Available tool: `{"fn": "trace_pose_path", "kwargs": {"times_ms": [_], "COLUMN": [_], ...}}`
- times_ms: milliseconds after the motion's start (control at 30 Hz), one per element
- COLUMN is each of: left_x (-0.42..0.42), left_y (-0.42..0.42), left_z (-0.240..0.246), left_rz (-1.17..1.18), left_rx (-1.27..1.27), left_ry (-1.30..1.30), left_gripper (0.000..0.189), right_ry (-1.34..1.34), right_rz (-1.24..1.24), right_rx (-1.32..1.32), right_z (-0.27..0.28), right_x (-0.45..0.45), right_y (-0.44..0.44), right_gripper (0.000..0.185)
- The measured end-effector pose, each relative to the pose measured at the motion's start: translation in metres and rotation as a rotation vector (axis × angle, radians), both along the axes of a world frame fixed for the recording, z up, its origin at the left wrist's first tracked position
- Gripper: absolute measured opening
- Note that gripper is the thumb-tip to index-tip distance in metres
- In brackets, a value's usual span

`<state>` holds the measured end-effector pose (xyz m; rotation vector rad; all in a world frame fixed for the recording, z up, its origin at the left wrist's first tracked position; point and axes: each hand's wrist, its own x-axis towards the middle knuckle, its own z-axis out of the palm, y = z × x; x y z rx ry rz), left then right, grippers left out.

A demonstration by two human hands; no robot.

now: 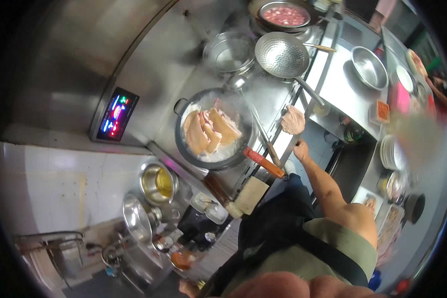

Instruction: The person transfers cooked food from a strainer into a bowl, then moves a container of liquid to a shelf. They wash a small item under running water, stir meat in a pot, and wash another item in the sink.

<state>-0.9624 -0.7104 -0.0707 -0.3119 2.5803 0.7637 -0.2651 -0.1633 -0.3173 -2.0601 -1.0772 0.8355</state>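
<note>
My right hand (301, 149) is closed at the stove's front edge, against a small dark part, possibly a control knob; its grip is unclear. Close by lies a crumpled pinkish cloth (293, 120). A black wok (179, 143) with an orange-red handle (264, 163) holds thick slabs of skin-on meat (208, 130) in foamy, steaming liquid. A long-handled ladle (253, 108) lies beside it, its handle crossing near the wok handle. At the lower edge, my left hand (189, 288) is partly visible, low beside my body; whether it holds anything is unclear.
A perforated strainer (282, 56) rests near a steaming pot (229, 54) and a bowl of diced meat (285, 16). A lit control panel (118, 114) is on the wall. Left are a pot of yellow oil (164, 182) and a metal bowl (136, 219). The right counter carries a steel bowl (369, 67) and stacked plates (391, 152).
</note>
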Motion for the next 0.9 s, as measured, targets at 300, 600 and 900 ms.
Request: {"fn": "trace_pose_path", "kwargs": {"times_ms": [300,600,900], "left_x": [0.121,0.182,0.225], "left_y": [-0.014,0.017,0.094], "left_z": [0.021,0.01,0.021], "left_rz": [0.028,0.334,0.413], "left_rx": [-0.169,0.229,0.779], "left_ry": [0.003,0.186,0.232], "left_gripper": [0.013,0.018,0.009], "right_ry": [-0.015,0.04,0.12], "right_rz": [0.176,0.223,0.208], "right_rx": [-0.087,0.02,0.379], "right_z": [0.048,0.045,0.197], "right_x": [0.015,0.028,0.007], "right_y": [0.016,0.016,0.046], "right_gripper": [0.066,0.047,0.03]}}
